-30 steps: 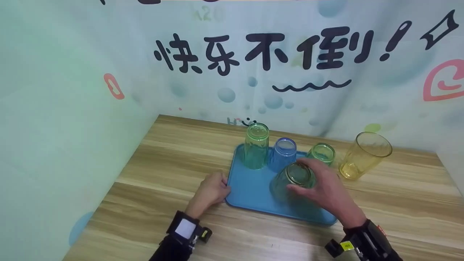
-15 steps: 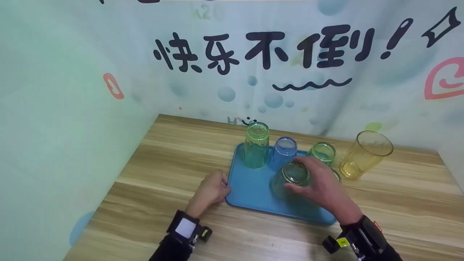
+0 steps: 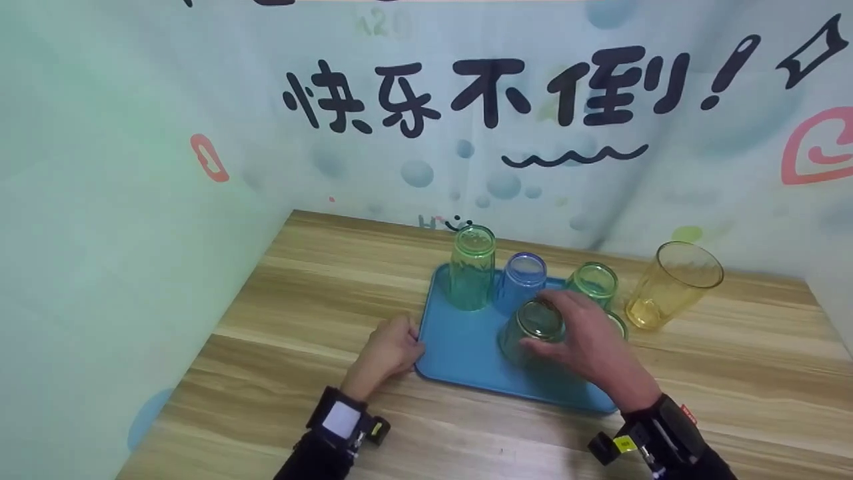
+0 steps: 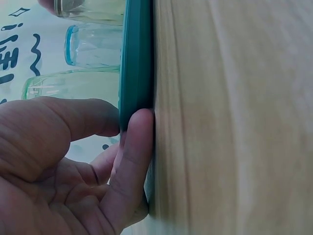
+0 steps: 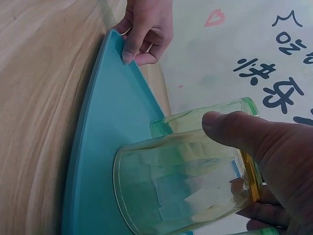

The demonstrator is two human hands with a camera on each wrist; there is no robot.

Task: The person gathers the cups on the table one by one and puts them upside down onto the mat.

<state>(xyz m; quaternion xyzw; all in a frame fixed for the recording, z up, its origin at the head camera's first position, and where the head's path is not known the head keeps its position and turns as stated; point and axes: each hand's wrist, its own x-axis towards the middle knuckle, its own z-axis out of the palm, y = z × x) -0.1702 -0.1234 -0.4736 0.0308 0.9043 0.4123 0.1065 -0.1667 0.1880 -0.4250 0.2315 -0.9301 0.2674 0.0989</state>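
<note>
In the head view, my left hand (image 3: 393, 347) pinches the left edge of a blue tray (image 3: 456, 347). The left wrist view shows the thumb of that hand (image 4: 58, 147) above the tray's rim and a finger below. My right hand (image 3: 600, 350) grips an upside-down pale yellowish drinking glass (image 3: 516, 343) near its base. In the right wrist view, the glass (image 5: 171, 181) has its mouth down at the tray surface; whether it touches all round I cannot tell. Behind it stand a tall green glass (image 3: 472, 280), a blue glass (image 3: 520, 287) and a shorter green glass (image 3: 593, 280), all upside down.
An amber glass (image 3: 666, 287) stands mouth up on the wooden table (image 3: 300, 300), right of the tray. Another glass rim (image 3: 620, 325) shows partly behind my right hand. A printed cloth backdrop (image 3: 373, 173) rises behind and left of the table.
My right hand and its glass have shifted slightly left, and the glass looks more upright. A rim behind that hand has come into sight. My left hand has stayed put.
</note>
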